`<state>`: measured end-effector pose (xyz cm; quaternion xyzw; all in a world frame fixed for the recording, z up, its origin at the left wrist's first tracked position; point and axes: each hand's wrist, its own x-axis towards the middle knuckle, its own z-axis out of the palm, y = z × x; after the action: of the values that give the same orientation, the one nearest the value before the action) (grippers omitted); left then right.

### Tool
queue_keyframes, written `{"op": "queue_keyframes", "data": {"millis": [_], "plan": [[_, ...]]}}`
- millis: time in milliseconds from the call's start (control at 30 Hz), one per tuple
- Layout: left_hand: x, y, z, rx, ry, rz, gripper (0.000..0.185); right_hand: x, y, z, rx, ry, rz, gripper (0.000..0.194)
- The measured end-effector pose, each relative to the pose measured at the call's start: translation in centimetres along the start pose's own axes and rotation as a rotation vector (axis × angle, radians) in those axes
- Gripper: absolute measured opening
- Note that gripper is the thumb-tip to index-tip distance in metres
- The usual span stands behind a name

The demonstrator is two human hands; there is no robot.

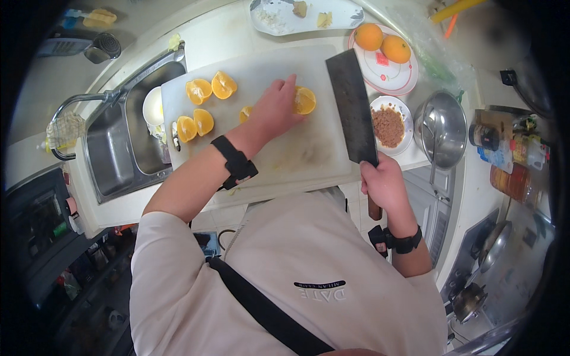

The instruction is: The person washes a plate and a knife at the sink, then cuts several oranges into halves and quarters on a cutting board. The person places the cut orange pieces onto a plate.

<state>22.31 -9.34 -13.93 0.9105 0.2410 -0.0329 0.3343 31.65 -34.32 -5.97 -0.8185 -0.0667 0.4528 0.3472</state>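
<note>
My left hand (276,107) is on a cut orange half (305,100) on the white cutting board (285,160), its cut face turned to the right. Partly hidden behind that wrist is another orange piece (245,114). To the left lie two upper orange wedges (211,88) and two lower orange wedges (195,125). My right hand (383,182) grips the wooden handle of a cleaver (354,107). Its dark, broad blade points away from me over the board's right edge, apart from the orange half.
Two whole oranges (383,43) rest on a plate (378,75) at the upper right. Below are a bowl of minced meat (390,124) and a steel bowl (449,133) with a utensil. A long dish (289,24) stands behind the board; a steel sink (111,151) lies left.
</note>
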Motion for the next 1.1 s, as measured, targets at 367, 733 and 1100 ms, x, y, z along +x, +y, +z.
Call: {"op": "queue_keyframes", "data": {"millis": [367,733,1100], "plan": [[-2.0,-1.9,0.6,0.265,0.193,0.169,0.051,-1.2,-2.5,3.9,-0.340,-0.047,-0.016,0.025],[-1.1,-2.7,0.7,0.269,0.045,0.163,0.072,-1.1,-2.4,5.6,-0.429,-0.011,-0.028,0.027],[0.1,-3.2,0.8,0.246,0.052,0.249,0.056,-0.6,-3.8,6.5,-0.662,-0.011,-0.028,0.027]]}}
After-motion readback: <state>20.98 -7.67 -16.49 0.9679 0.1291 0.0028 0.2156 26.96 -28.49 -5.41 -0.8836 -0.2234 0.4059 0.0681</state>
